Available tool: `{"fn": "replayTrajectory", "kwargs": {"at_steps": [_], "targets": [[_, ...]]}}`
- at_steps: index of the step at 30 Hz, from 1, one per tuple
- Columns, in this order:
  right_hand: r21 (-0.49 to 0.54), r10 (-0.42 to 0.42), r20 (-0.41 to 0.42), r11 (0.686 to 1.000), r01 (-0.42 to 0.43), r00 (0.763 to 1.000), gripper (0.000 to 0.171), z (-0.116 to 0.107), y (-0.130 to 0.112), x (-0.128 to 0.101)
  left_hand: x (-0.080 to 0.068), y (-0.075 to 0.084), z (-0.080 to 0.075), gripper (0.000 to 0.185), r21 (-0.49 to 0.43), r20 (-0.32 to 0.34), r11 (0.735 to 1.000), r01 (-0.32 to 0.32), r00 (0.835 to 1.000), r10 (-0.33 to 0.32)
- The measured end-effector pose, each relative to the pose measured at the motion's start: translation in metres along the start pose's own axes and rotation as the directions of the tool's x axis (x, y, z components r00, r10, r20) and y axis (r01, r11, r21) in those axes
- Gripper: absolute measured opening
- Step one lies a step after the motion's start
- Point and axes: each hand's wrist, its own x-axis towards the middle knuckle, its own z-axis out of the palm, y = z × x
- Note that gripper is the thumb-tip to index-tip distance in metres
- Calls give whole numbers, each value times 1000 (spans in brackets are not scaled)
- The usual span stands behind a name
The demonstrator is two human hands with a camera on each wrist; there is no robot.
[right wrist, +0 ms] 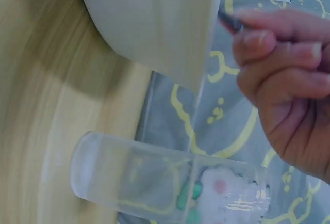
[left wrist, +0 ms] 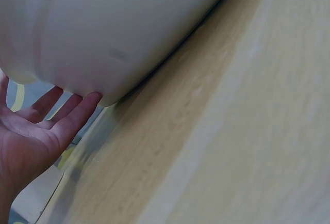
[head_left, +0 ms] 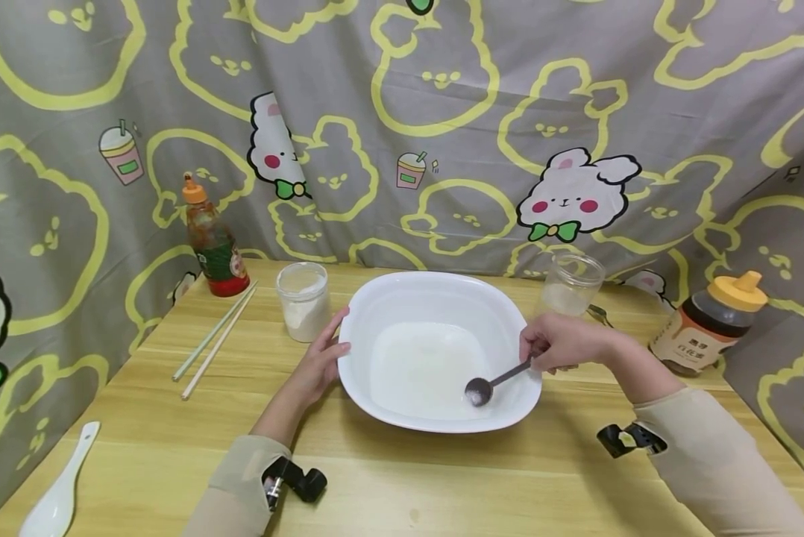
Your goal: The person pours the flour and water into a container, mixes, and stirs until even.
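A white basin (head_left: 435, 298) stands on the wooden table with a whitish layer over its bottom. My left hand (head_left: 316, 365) touches the basin's left side, its fairly straight fingers (left wrist: 77, 115) against the outside in the left wrist view. Over the basin's right part, my right hand (head_left: 566, 343) pinches the handle of a dark measuring spoon (head_left: 479, 391). Some white powder shows in the spoon's bowl, which is tilted low inside the basin. In the right wrist view the right hand's fingers (right wrist: 278, 53) are curled around the handle, and the spoon's bowl is hidden behind the basin wall.
Left of the basin are a jar of white powder (head_left: 304, 309), two chopsticks (head_left: 217, 339), a red sauce bottle (head_left: 215, 250) and a white spoon (head_left: 60, 485). To the right stand a clear jar (head_left: 570, 280) and a yellow-capped honey bottle (head_left: 700, 328). A patterned curtain (head_left: 348, 89) hangs behind.
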Motion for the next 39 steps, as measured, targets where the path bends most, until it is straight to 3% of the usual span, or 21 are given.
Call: {"fn": "replayTrajectory", "kwargs": {"at_steps": [3,9,14,17,20,25,30,35,39], "targets": [[25,-8,14,1000,7,1000,8,7,0,6,0,0,0,70,13,1,1000,-3,1000,3],[12,-19,-108,1000,21,994,7,27,-6,39,0,0,2,70,12,-7,1000,1,1000,-1],[-17,49,-236,998,-55,971,8,33,-9,57,-1,-2,3,69,4,-2,1000,4,1000,-4],[-3,96,-252,995,-100,963,9,28,-8,53,0,-2,3,69,4,2,1000,5,1000,-5],[14,112,-206,994,-112,972,9,21,-5,42,1,-2,2,69,1,4,1000,3,1000,-3],[-24,55,-77,998,-57,996,9,8,-2,18,1,0,0,69,2,-3,1000,-1,1000,1],[-10,5,75,1000,-4,997,12,0,-7,2,0,1,-1,68,5,-3,1000,7,1000,-7],[25,-51,171,999,47,984,14,4,-13,9,0,1,0,68,0,-5,1000,9,1000,-9],[73,-78,149,995,68,986,11,20,-16,28,0,1,1,68,-1,-6,1000,10,1000,-10]]}}
